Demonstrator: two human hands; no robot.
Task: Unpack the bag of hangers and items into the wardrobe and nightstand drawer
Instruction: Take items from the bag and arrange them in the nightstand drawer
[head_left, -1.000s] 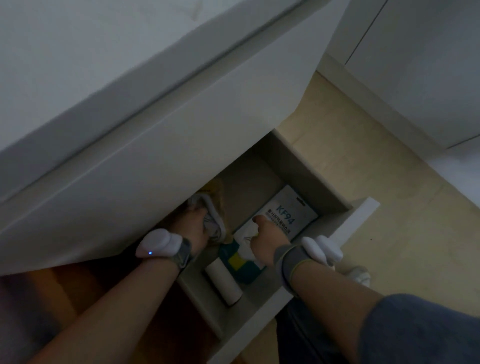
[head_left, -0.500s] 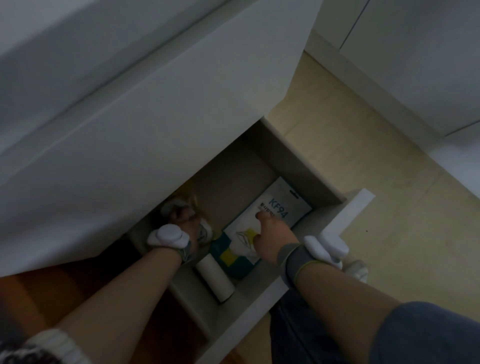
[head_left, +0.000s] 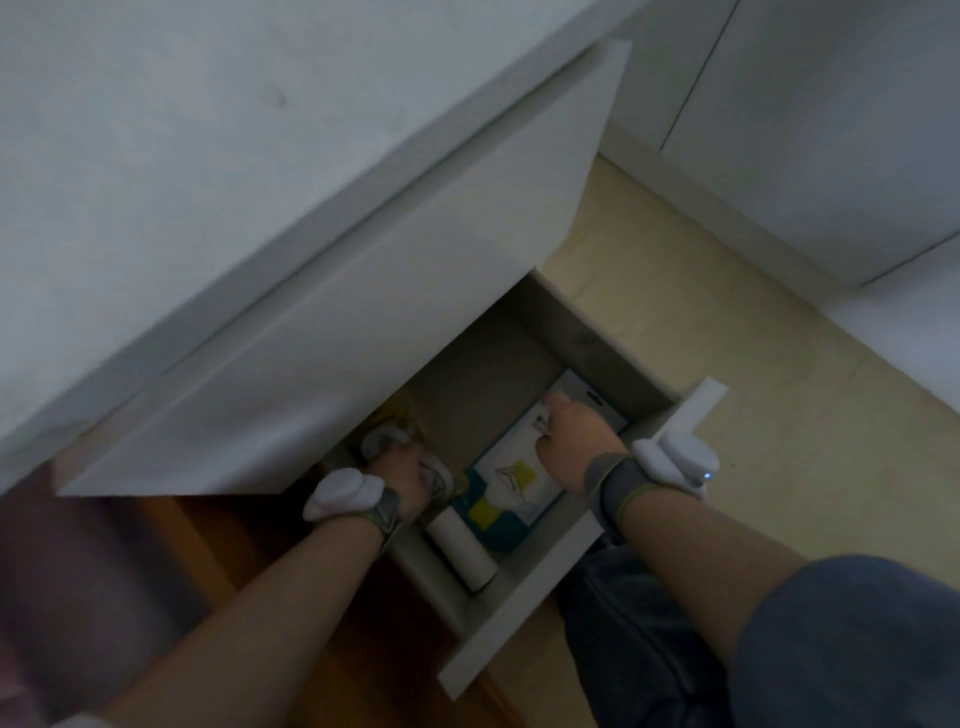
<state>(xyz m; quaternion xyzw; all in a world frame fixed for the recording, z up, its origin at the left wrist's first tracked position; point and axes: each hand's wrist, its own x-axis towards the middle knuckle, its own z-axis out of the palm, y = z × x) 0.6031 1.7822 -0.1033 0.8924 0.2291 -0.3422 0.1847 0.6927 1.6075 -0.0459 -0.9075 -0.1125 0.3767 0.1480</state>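
Curled round a pale, crumpled bundle (head_left: 387, 441), the person's left hand (head_left: 410, 475) holds it low at the back left of an open white nightstand drawer (head_left: 524, 613), partly under the cabinet's overhanging front. The right hand (head_left: 574, 449) rests on a flat white mask packet with teal and yellow print (head_left: 511, 493), fingers bent against it. Whether they pinch the packet or only press it cannot be told in the dim light. The packet lies flat on the drawer floor, toward the right wall. A white cylindrical roll (head_left: 462, 553) lies just beside it, near the drawer front. The step in hand appears to be settling items into the drawer. To do it well, the bundle should go down in the back left corner, with the packet kept flat and nothing standing above the drawer rim.
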